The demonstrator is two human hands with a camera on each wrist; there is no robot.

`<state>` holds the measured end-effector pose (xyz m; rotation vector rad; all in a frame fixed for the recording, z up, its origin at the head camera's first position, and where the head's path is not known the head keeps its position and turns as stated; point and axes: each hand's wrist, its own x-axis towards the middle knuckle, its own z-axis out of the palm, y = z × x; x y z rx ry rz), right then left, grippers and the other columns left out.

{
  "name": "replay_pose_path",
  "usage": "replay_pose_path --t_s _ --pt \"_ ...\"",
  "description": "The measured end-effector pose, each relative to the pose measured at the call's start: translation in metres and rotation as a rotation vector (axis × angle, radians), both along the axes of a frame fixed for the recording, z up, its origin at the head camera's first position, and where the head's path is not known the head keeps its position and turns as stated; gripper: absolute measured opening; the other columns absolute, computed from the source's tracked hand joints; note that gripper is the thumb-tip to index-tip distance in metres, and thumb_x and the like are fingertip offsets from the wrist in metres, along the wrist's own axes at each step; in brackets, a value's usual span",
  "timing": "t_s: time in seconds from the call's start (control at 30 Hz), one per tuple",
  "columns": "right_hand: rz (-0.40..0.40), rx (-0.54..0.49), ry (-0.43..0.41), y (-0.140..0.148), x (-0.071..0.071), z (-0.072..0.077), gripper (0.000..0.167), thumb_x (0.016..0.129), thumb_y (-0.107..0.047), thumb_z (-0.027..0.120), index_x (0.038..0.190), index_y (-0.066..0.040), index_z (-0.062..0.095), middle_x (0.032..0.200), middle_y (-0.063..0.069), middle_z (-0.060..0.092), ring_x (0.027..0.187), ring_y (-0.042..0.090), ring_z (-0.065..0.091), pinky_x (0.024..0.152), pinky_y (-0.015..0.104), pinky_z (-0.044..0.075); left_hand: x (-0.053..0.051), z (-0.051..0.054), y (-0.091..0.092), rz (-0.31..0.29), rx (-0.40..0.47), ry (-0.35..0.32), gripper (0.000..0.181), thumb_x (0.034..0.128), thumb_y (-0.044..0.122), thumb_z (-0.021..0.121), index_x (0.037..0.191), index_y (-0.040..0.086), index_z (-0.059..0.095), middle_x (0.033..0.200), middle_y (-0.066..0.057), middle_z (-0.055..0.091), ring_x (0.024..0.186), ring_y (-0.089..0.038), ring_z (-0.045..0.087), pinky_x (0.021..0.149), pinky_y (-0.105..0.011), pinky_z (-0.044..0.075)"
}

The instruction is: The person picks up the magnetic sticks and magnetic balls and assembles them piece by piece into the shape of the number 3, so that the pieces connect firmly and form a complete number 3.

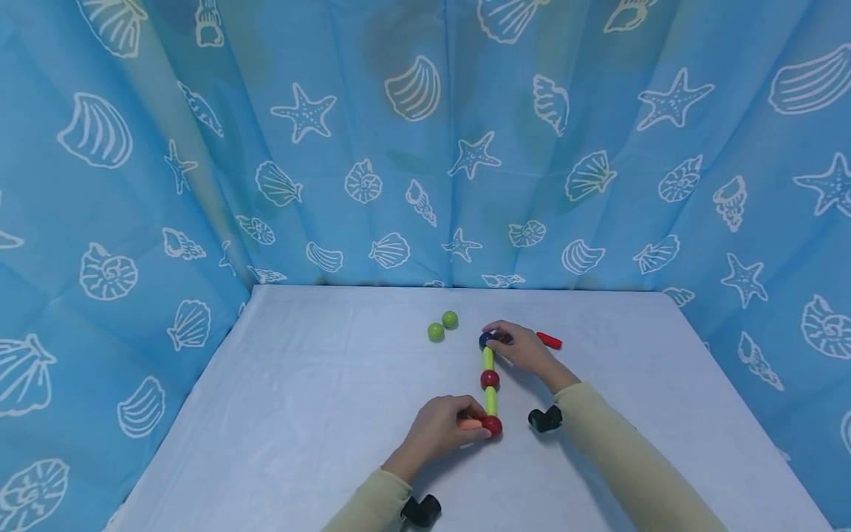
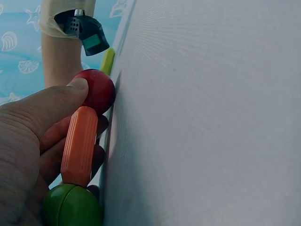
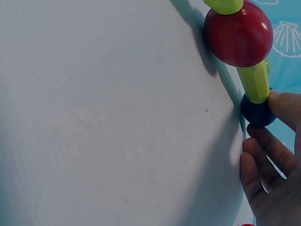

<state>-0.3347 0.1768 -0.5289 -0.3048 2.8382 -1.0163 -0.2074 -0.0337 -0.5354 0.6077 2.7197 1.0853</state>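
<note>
A chain of balls and rods lies on the white table. At its near end my left hand (image 1: 439, 428) pinches a red ball (image 1: 493, 426) between thumb and fingers. From that ball an orange rod (image 2: 80, 146) runs back under the palm to a green ball (image 2: 73, 207). One yellow-green rod (image 1: 491, 401) joins the near ball to a second red ball (image 1: 490, 379), and another yellow-green rod (image 1: 488, 359) leads on to a dark blue ball (image 1: 485, 340). My right hand (image 1: 525, 351) holds this blue ball with thumb and index finger; its other fingers are bent near the tabletop.
Two loose green balls, one nearer (image 1: 435, 332) and one farther (image 1: 450, 319), sit left of the chain's far end. Beyond the right hand lies a red rod (image 1: 549, 340). A blue curtain (image 1: 412, 148) with shell prints surrounds the white table (image 1: 319, 384).
</note>
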Motion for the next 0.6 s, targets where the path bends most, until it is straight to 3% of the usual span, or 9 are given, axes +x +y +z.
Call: replay_pose_path --t_s 0.6 --pt "-0.013 0.006 0.012 -0.0011 0.0025 0.0018 0.035 0.1 -0.025 0.066 0.135 -0.023 0.063 0.123 0.01 0.066 0.114 0.03 0.061 0.097 0.048 0.051 0.0009 -0.0004 0.0005 0.011 0.008 -0.001 0.022 0.0844 0.032 0.085 0.103 0.025 0.075 0.087 0.019 0.065 0.079 -0.002 0.052 0.075 -0.021 0.046"
